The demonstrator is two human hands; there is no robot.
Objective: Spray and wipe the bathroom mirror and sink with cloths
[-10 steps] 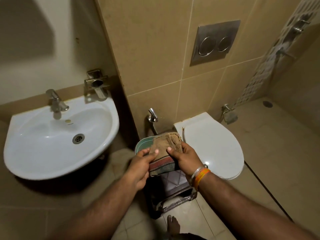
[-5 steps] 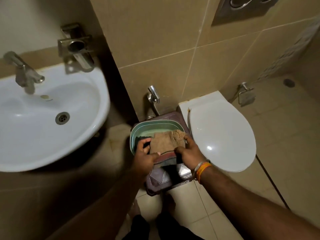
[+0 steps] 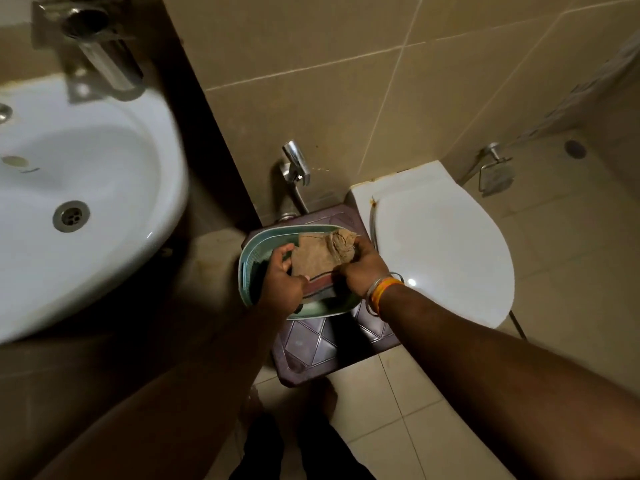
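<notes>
Gripping with curled fingers, the left hand (image 3: 281, 285) held the cloth's (image 3: 317, 258) near-left edge, thumb on top, while the right hand (image 3: 360, 268) pinched its bunched far-right corner. That cloth was tan and worn, folded flat, with a darker striped layer in red and grey showing beneath its near edge. It lay inside a pale green basin (image 3: 256, 247), which sat on a dark maroon stool (image 3: 311, 344) with a diamond-patterned top. Bangles (image 3: 382, 292), silver and orange, circled the right wrist. At nine o'clock from the basin hung the white sink (image 3: 104, 202), blurred, its left side cut off by the frame. At three o'clock stood the closed toilet (image 3: 440, 244). Fingertips under the fabric were hidden, and the basin's dark interior at its left could not be made out.
</notes>
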